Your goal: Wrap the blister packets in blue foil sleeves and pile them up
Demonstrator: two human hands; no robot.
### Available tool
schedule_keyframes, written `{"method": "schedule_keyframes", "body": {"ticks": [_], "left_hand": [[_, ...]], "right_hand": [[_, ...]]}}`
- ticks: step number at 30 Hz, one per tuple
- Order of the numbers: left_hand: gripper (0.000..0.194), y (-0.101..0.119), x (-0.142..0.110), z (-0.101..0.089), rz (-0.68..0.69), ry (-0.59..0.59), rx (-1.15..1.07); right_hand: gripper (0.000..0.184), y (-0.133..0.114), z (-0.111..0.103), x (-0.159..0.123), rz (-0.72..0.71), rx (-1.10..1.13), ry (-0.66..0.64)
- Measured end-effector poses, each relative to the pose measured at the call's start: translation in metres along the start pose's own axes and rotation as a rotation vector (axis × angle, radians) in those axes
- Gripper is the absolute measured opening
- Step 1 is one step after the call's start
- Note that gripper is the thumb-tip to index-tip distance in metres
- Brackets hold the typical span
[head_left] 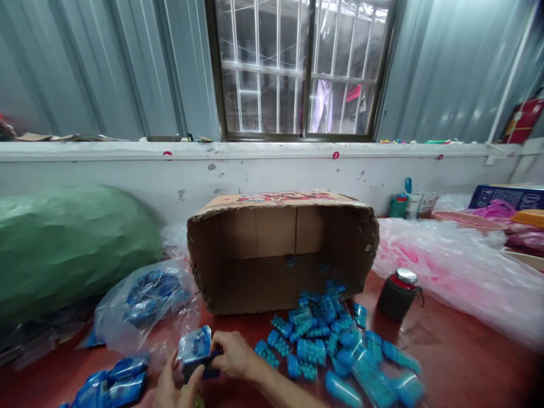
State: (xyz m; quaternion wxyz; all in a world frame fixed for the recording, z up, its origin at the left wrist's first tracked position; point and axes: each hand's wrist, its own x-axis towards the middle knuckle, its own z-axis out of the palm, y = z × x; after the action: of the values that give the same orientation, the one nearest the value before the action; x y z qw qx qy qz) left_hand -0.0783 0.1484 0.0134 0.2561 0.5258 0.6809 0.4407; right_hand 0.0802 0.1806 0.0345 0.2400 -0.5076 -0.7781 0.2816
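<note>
A shiny blue-and-white packet [194, 343] stands up between my hands at the bottom of the view. My left hand [174, 388] is closed at its lower left side, thumb laid across the front. A dark blue object [203, 367] crosses the packet's lower part and runs into my right hand [236, 356], which is curled shut at the right; its kind is unclear. To the right of my hands lies a loose pile of clear bottles with blue caps and blue beads [312, 350]. Several shiny blue packets [108, 385] lie to the left.
A cardboard box [283, 289] lies on its side behind the pile, mouth towards me. A clear bag [108, 328] with blue packets and a big green sack [72, 243] are left. A dark jar [396, 297] and pink-and-white plastic bags [459, 266] stand right on the red table [463, 362].
</note>
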Motion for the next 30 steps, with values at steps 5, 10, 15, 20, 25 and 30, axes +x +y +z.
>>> {"method": "schedule_keyframes", "body": {"ticks": [5,10,15,20,25,30], "left_hand": [[0.045,0.017,-0.014,0.005,0.027,-0.128,-0.155],[0.051,0.036,-0.046,0.007,-0.183,-0.232,-0.38],[0.045,0.046,-0.072,0.009,-0.251,-0.17,-0.664],[0.043,0.031,-0.084,0.016,-0.242,-0.129,-0.709],[0.044,0.027,-0.095,0.019,-0.325,-0.082,-0.686],[0.036,0.022,-0.108,0.016,-0.383,-0.148,-0.541]], "right_hand": [[0.013,0.001,-0.007,-0.036,-0.053,0.438,0.035],[0.012,0.003,-0.004,-0.06,-0.047,0.733,0.083],[0.016,0.004,0.01,-0.079,0.001,0.863,0.06],[0.033,-0.008,0.02,-0.097,0.119,0.991,0.048],[0.016,-0.014,0.023,-0.107,0.115,0.923,0.133],[0.018,-0.013,0.029,-0.118,0.109,0.827,0.188]]}}
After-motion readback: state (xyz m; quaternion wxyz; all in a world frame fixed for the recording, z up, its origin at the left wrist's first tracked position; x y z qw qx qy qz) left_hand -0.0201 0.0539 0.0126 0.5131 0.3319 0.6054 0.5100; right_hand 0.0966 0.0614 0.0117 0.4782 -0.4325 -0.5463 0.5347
